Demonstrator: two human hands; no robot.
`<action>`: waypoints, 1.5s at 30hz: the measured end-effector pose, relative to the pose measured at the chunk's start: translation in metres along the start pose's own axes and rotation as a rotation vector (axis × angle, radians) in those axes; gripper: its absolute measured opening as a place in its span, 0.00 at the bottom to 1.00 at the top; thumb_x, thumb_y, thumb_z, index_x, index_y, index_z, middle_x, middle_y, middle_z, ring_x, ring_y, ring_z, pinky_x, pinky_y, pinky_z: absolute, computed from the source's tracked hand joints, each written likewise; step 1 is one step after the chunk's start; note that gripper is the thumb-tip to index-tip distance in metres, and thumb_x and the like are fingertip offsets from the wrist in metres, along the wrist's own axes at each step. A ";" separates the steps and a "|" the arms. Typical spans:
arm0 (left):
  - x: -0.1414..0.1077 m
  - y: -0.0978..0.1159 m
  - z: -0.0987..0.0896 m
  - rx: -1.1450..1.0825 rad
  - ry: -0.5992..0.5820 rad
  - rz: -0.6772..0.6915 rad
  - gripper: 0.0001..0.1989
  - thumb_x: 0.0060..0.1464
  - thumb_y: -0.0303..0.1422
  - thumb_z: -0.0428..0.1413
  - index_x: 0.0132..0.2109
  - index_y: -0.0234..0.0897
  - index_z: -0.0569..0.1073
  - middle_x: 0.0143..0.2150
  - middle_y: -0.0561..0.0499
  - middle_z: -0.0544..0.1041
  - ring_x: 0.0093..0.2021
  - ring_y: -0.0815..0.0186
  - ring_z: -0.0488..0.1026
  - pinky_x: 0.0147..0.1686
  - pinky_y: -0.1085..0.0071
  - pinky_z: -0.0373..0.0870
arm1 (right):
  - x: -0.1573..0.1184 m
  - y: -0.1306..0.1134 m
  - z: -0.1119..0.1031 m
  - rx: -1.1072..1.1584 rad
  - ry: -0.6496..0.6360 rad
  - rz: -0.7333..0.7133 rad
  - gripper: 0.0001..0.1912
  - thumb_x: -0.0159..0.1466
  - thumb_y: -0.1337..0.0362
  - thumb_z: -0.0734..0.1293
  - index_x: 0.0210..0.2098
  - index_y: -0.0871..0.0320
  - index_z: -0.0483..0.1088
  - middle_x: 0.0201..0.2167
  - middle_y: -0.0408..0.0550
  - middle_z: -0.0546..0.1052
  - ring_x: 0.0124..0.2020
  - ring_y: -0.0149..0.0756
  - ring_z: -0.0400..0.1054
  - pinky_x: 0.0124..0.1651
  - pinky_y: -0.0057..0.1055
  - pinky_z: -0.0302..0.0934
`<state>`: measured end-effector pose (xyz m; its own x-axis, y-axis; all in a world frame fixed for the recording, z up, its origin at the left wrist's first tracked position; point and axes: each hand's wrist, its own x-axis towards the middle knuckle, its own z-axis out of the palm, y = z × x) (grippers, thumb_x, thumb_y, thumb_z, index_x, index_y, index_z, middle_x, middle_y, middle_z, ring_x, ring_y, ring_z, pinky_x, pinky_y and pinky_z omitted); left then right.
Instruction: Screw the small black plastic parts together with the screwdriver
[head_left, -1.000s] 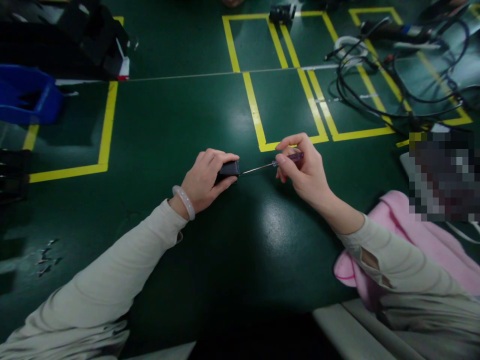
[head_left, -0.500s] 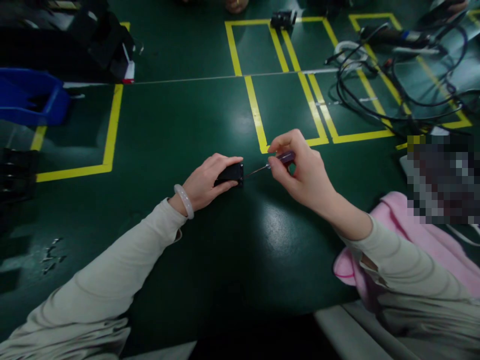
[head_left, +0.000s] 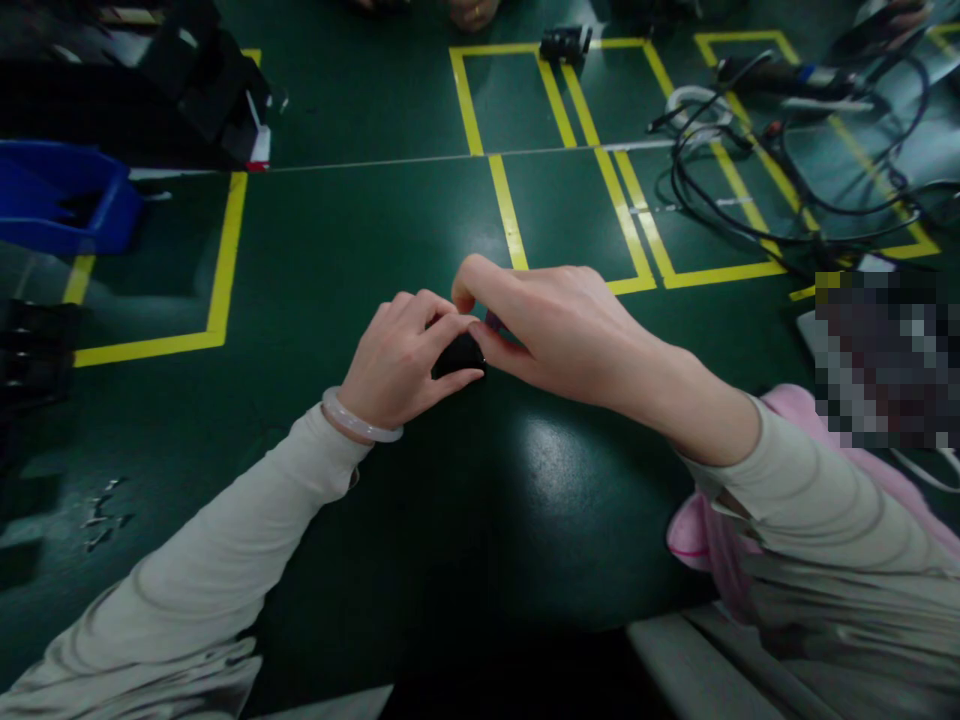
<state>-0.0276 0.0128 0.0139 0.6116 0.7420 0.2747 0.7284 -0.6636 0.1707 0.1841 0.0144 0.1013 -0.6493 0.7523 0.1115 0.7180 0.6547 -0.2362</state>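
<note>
A small black block-shaped part [head_left: 459,356] sits on the green table in front of me. My left hand [head_left: 401,350], with a pale bangle at the wrist, is closed around it, thumb along the near side. My right hand [head_left: 566,325] has come up against the part's right end, its curled fingers meeting those of the left. Between the right thumb and palm a bit of the dark screwdriver handle [head_left: 493,320] shows. The screwdriver's shaft and tip are hidden by my fingers.
Several small screws [head_left: 101,515] lie at the left. A blue bin [head_left: 112,205] stands at the far left, black cables [head_left: 750,220] coil at the far right, and a pink cloth [head_left: 690,535] lies under my right forearm. Another person's hand [head_left: 472,12] is at the top edge.
My right hand has moved left with the screwdriver, from a gap beside the black part to touching distance of my left fingers. The left fingers have bunched up and shifted slightly left.
</note>
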 end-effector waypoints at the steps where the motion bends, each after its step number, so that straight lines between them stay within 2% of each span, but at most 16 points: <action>1: 0.001 0.004 -0.002 0.015 -0.028 -0.003 0.20 0.62 0.43 0.59 0.55 0.35 0.73 0.51 0.40 0.75 0.50 0.49 0.73 0.49 0.53 0.72 | 0.000 0.000 0.000 -0.006 -0.012 -0.005 0.10 0.72 0.66 0.60 0.51 0.57 0.68 0.31 0.44 0.76 0.34 0.36 0.75 0.33 0.27 0.53; 6: 0.011 0.018 -0.006 0.090 -0.140 0.009 0.14 0.63 0.38 0.57 0.49 0.32 0.75 0.44 0.41 0.78 0.45 0.51 0.76 0.43 0.59 0.75 | 0.001 0.001 -0.002 -0.017 -0.037 -0.015 0.10 0.73 0.65 0.58 0.51 0.56 0.68 0.30 0.44 0.77 0.31 0.35 0.73 0.34 0.28 0.54; 10: 0.019 0.027 -0.011 0.150 -0.208 -0.013 0.10 0.64 0.33 0.54 0.45 0.32 0.77 0.43 0.42 0.79 0.46 0.51 0.78 0.44 0.58 0.76 | -0.001 0.001 -0.004 -0.003 -0.038 -0.030 0.12 0.72 0.67 0.57 0.52 0.57 0.67 0.31 0.44 0.77 0.32 0.35 0.73 0.34 0.28 0.53; 19: 0.028 0.038 -0.021 0.190 -0.284 -0.082 0.10 0.64 0.30 0.54 0.45 0.31 0.78 0.42 0.41 0.80 0.44 0.52 0.80 0.44 0.58 0.77 | -0.001 0.001 -0.007 -0.030 -0.118 -0.037 0.12 0.74 0.64 0.57 0.52 0.59 0.68 0.32 0.47 0.78 0.33 0.36 0.71 0.37 0.30 0.54; 25: 0.027 0.042 -0.022 0.162 -0.295 -0.083 0.08 0.64 0.29 0.54 0.45 0.32 0.78 0.43 0.42 0.81 0.46 0.51 0.80 0.45 0.58 0.77 | -0.006 0.003 -0.006 -0.002 -0.082 -0.047 0.11 0.71 0.68 0.59 0.51 0.58 0.68 0.29 0.45 0.77 0.30 0.34 0.69 0.35 0.30 0.51; 30: 0.027 0.048 -0.018 0.167 -0.272 -0.121 0.11 0.66 0.27 0.50 0.49 0.30 0.77 0.48 0.41 0.80 0.48 0.54 0.79 0.46 0.60 0.76 | -0.010 0.000 -0.004 -0.039 -0.060 -0.072 0.10 0.70 0.68 0.59 0.48 0.58 0.69 0.28 0.45 0.77 0.28 0.34 0.67 0.32 0.30 0.47; 34: 0.030 0.050 -0.018 0.177 -0.324 -0.147 0.13 0.68 0.26 0.46 0.49 0.30 0.75 0.47 0.41 0.80 0.47 0.55 0.79 0.46 0.60 0.75 | -0.012 0.003 -0.005 -0.034 -0.001 -0.091 0.11 0.69 0.68 0.59 0.47 0.58 0.70 0.26 0.43 0.75 0.25 0.32 0.64 0.30 0.30 0.45; 41: 0.035 0.055 -0.027 0.249 -0.410 -0.133 0.07 0.67 0.29 0.51 0.47 0.31 0.72 0.45 0.42 0.77 0.43 0.53 0.78 0.39 0.61 0.73 | -0.014 0.021 -0.022 0.103 0.107 -0.027 0.12 0.68 0.67 0.58 0.46 0.57 0.71 0.23 0.40 0.69 0.22 0.30 0.61 0.30 0.30 0.50; 45: 0.037 0.056 -0.032 0.237 -0.443 -0.140 0.06 0.67 0.30 0.52 0.45 0.32 0.71 0.45 0.43 0.76 0.44 0.53 0.78 0.38 0.62 0.72 | -0.016 0.027 -0.019 0.152 0.156 -0.042 0.12 0.67 0.67 0.58 0.44 0.58 0.71 0.22 0.39 0.67 0.21 0.29 0.59 0.29 0.30 0.50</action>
<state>0.0258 -0.0001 0.0642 0.5380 0.8254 -0.1711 0.8311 -0.5533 -0.0558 0.2188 0.0211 0.1111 -0.6226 0.7346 0.2698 0.6373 0.6760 -0.3699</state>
